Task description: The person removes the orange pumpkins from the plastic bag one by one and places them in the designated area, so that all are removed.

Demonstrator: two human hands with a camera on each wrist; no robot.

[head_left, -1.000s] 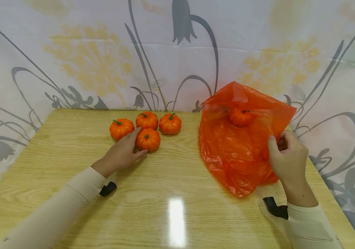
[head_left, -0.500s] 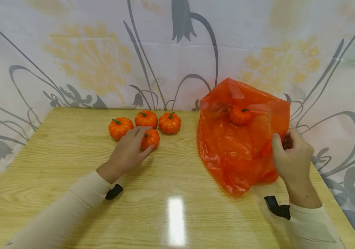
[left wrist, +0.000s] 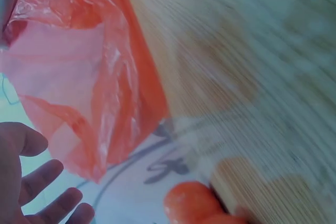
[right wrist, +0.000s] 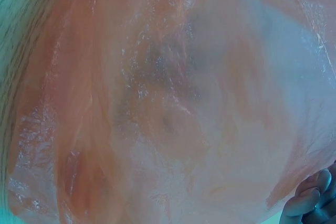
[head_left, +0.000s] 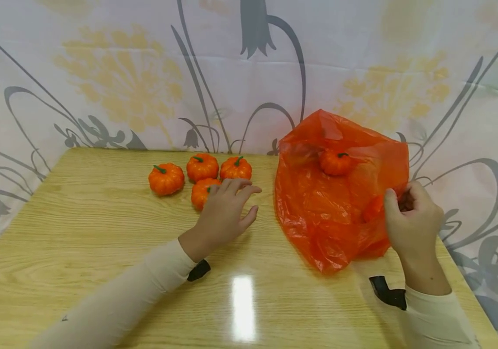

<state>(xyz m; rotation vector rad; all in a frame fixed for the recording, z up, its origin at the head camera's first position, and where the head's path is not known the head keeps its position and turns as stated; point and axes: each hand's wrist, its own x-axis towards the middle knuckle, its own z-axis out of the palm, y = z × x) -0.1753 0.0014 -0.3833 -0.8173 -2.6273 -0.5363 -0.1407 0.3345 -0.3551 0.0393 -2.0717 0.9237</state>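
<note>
My left hand (head_left: 224, 213) hovers over the table with its fingers apart, holding nothing. It partly covers a small orange pumpkin (head_left: 200, 194). Behind it sit a pumpkin with a green stem (head_left: 202, 167) and another pumpkin (head_left: 235, 167), while one more pumpkin (head_left: 167, 179) lies at the left. My right hand (head_left: 413, 220) pinches the right edge of an orange plastic bag (head_left: 318, 208) whose mouth gapes. Inside the bag a pumpkin (head_left: 335, 162) shows, and a rounder orange shape (head_left: 374, 209) lies near my right fingers. The left wrist view shows the bag (left wrist: 121, 82) beside my spread fingers.
A wooden table (head_left: 100, 232) carries everything, its back edge against a floral cloth (head_left: 135, 87). Black wrist mounts (head_left: 387, 293) sit below each hand. Light glares off the tabletop near the front.
My left hand has moved right from the left side of the front pumpkin, passing over it toward the bag. The pumpkins stay on the table. My right hand shifted slightly right with the bag edge.
</note>
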